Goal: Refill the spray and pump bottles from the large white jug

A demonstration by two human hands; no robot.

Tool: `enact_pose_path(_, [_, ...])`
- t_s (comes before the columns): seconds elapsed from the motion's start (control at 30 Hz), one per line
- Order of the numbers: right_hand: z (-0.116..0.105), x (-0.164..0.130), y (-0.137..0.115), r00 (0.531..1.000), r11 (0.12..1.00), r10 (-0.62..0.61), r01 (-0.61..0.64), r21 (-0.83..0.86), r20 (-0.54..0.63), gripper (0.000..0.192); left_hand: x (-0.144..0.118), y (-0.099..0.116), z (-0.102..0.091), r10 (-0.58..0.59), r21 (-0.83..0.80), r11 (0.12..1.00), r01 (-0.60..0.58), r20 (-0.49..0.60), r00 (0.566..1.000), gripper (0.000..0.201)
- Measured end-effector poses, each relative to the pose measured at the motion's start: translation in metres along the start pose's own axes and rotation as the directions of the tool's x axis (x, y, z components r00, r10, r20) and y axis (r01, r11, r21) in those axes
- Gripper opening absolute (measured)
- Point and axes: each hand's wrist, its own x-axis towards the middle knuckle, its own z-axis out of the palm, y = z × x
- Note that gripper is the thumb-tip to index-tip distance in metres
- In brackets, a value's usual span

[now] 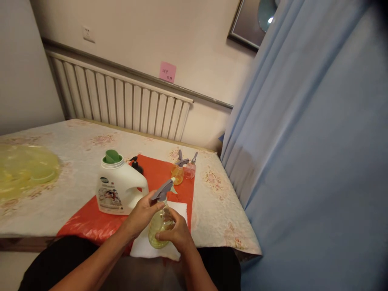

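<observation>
The left hand (144, 211) has its fingers wrapped around the neck of a yellow spray bottle (160, 224), just under the grey trigger head (163, 190). The right hand (177, 233) grips the bottle's belly from below. The bottle hangs over a white cloth (178, 210) on a red sheet (157, 171). A white jug (117, 186) stands just left; 2 small spray bottles (183, 169) sit farther back on the tabletop (218, 202).
</observation>
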Motion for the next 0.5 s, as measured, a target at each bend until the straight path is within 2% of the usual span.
enact_pose_path(0.2, [-0.002, 0.012, 0.01, 0.999, 0.999, 0.014, -0.016, 0.04, 0.042, 0.073, 0.004, -0.021, -0.007, 0.02, 0.017, 1.0, -0.019, -0.084, 0.996, 0.047])
enact_pose_path(0.27, [-0.006, 0.022, 0.012, 1.0, 0.999, 0.013, -0.013, 0.033, -0.001, 0.076, 0.003, -0.034, -0.013, 0.043, 0.038, 0.999, -0.037, -0.15, 0.988, 0.053])
enact_pose_path(0.33, [-0.012, 0.038, 0.013, 0.996, 1.0, -0.009, 0.008, -0.005, -0.086, 0.08, -0.002, -0.051, -0.021, -0.009, 0.075, 0.997, 0.027, -0.229, 0.973, 0.052])
enact_pose_path(0.37, [-0.016, 0.047, 0.013, 0.992, 0.999, -0.029, 0.025, -0.036, -0.124, 0.081, -0.006, -0.06, -0.025, -0.054, 0.063, 0.996, 0.069, -0.223, 0.973, 0.05])
enact_pose_path(0.5, [-0.02, 0.094, 0.011, 0.976, 0.983, -0.093, 0.058, -0.176, -0.199, 0.089, -0.025, -0.099, -0.037, -0.224, -0.057, 0.974, 0.221, -0.045, 0.974, 0.043])
